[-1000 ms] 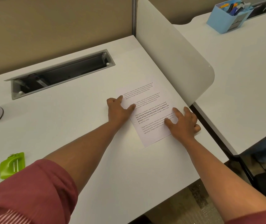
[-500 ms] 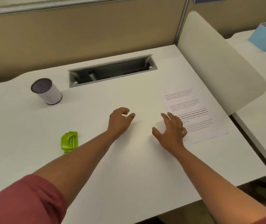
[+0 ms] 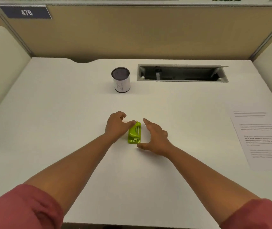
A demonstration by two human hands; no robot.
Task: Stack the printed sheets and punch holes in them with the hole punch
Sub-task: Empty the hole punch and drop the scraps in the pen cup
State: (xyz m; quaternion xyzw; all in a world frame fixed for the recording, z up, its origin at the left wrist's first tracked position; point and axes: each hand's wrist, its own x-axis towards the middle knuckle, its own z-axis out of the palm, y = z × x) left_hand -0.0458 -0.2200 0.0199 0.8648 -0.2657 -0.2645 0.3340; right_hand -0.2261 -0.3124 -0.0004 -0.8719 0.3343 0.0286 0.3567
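Both hands have left the sheets and come to the punch. Left hand (image 3: 117,125): fingers loosely curled, thumb tip touching the punch's far left corner, nothing gripped. Right hand (image 3: 155,138): spread wide, fingers straight, thumb low near the punch's near end, cupping it from the right but apart from it, as far as I can tell.

Punch (image 3: 134,133): small, lime green, glossy moulded plastic, rounded lever top with metal slots, lying flat mid-counter. Half a second ago it sat well to the left of the hands; they now bracket it. My reading: stacking done, pickup of the punch starting.

Sheets (image 3: 264,141): thin white printed paper, squared up, flat at the right edge, well apart from the punch.

Counter (image 3: 66,121): matte white. Behind, a can (image 3: 120,80), cylindrical, dark lid, white label.
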